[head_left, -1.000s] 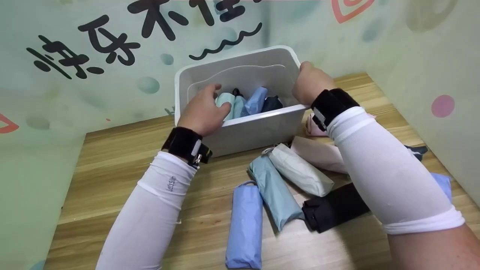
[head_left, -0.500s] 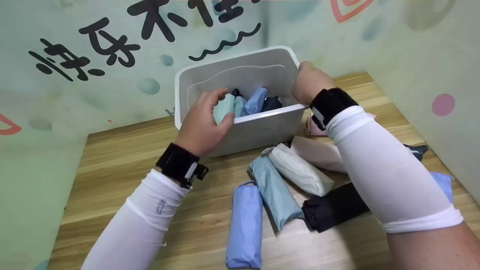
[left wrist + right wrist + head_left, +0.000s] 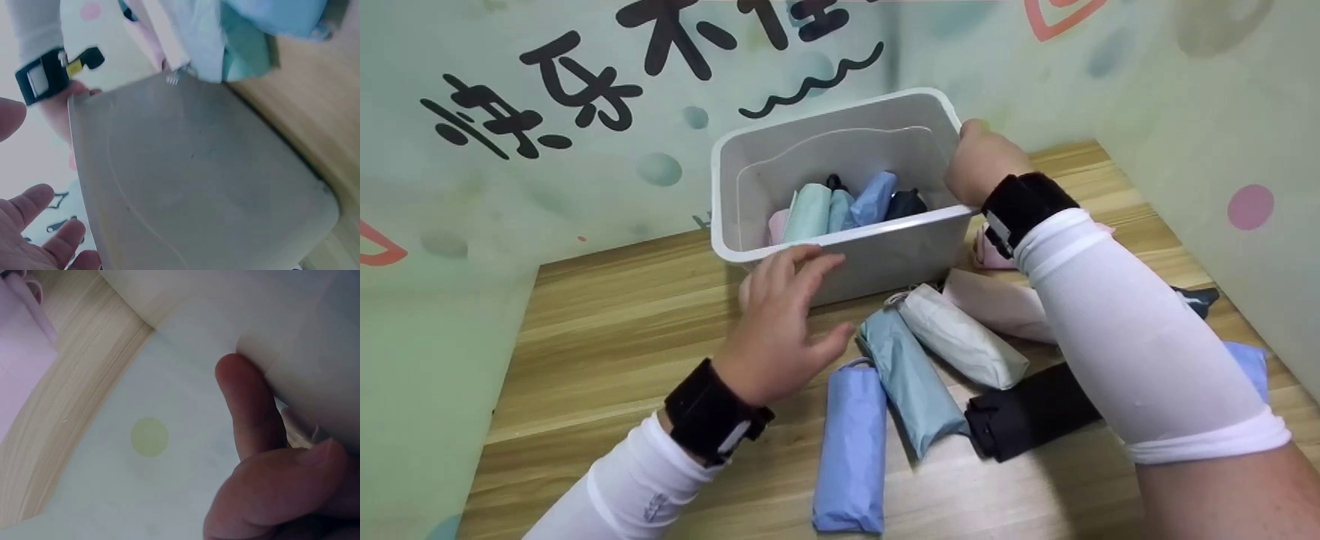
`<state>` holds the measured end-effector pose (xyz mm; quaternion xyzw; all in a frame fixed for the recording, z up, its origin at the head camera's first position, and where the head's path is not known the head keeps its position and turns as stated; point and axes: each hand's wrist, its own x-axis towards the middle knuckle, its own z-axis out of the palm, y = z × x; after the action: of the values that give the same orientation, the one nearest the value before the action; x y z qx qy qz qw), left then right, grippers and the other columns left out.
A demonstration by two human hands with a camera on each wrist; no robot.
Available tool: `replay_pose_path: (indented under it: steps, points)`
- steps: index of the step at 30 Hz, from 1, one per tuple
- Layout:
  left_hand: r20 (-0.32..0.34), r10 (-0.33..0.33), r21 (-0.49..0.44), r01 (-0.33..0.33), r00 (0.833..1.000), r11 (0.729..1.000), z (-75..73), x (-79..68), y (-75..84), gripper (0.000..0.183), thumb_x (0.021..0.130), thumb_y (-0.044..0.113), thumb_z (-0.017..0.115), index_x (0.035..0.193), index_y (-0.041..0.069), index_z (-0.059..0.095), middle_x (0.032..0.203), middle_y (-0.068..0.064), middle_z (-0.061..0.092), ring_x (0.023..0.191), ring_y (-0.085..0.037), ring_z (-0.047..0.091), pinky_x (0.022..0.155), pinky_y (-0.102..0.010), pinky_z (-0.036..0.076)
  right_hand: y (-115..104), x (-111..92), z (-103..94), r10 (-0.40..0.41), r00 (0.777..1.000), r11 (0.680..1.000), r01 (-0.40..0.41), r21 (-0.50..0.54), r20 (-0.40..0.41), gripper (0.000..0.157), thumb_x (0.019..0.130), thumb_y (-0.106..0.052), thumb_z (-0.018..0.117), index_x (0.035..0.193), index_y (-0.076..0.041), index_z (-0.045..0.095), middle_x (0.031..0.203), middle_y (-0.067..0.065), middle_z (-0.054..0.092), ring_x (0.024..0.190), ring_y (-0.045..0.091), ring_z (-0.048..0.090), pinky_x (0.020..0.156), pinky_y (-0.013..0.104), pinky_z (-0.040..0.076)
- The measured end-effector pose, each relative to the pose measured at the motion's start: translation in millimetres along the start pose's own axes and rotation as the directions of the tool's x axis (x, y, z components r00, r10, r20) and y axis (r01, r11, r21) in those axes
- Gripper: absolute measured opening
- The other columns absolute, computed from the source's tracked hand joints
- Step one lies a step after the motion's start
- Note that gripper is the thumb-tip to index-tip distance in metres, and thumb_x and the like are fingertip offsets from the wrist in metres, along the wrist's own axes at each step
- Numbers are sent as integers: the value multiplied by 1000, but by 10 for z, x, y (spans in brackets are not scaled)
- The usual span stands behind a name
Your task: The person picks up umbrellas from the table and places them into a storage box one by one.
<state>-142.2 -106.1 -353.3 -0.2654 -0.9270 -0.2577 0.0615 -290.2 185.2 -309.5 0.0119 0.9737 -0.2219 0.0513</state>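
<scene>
A white plastic storage bin (image 3: 885,259) stands at the back of the table, holding several folded umbrellas. Among them are a mint one (image 3: 808,215), a blue one (image 3: 875,199), a dark one (image 3: 907,204) and part of a pink one (image 3: 778,226). My right hand (image 3: 988,166) grips the bin's right rim; in the right wrist view its thumb and finger lie by the bin wall. My left hand (image 3: 777,326) hovers in front of the bin, fingers spread and holding nothing. Its fingers (image 3: 63,242) show beside the bin's rim in the left wrist view.
Several folded umbrellas lie in front of the bin: blue (image 3: 849,450), teal (image 3: 913,386), white (image 3: 964,339), beige (image 3: 997,306) and black (image 3: 1027,416). A pink one (image 3: 991,252), a dark one (image 3: 1198,300) and another blue one (image 3: 1251,367) lie right. Printed walls enclose the back and sides.
My left hand has come out of the bin, off the mint umbrella, and moved down toward the front. The pink umbrella in the bin now shows. My right hand stays on the rim.
</scene>
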Motion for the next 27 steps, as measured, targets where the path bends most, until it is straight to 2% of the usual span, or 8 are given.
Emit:
replay_pose_path:
  steps: [3,6,13,17,21,27]
  points:
    - [56,-20,-7,20,998,1000,56,-113,19,77,90,37,78,157,14,47,162,-16,36,151,-37,27,122,-59,14,-3,1,-3,-6,1000,1000,6,-6,-2,61,97,-13,44,151,10,31,132,31,60,113,41,59,106,56,48]
    - [138,-58,-4,59,989,998,120,-212,47,83,89,43,78,160,15,43,163,-17,35,152,-37,27,122,-59,15,-1,2,-5,-12,1000,1000,12,-7,-3,60,96,-13,44,150,10,32,131,30,60,112,41,59,105,56,48]
    - [278,-116,34,111,954,993,331,-392,109,96,85,52,82,162,17,38,159,-18,40,148,-40,36,120,-62,26,8,8,1,-10,1000,1000,10,-11,-1,62,96,-13,42,153,10,30,130,30,61,109,40,59,101,56,50]
    - [348,-150,64,136,925,989,455,-464,124,101,84,57,81,164,18,35,160,-18,39,148,-41,38,121,-62,30,16,13,6,-10,1000,1000,10,-12,-4,63,95,-13,42,152,10,30,131,32,61,110,41,59,102,56,49]
    - [388,-172,102,143,906,984,576,-516,120,104,82,61,81,165,19,34,160,-19,39,146,-41,41,118,-61,35,18,16,7,-10,1000,1000,10,-15,-6,63,94,-13,43,151,11,31,132,32,61,112,42,60,103,57,49]
    - [412,-174,158,118,894,980,696,-560,92,109,77,61,85,165,18,35,158,-19,41,139,-40,47,112,-61,42,7,8,-1,-6,1000,1000,6,-4,0,64,95,-12,43,153,11,29,132,31,60,111,41,59,103,56,50]
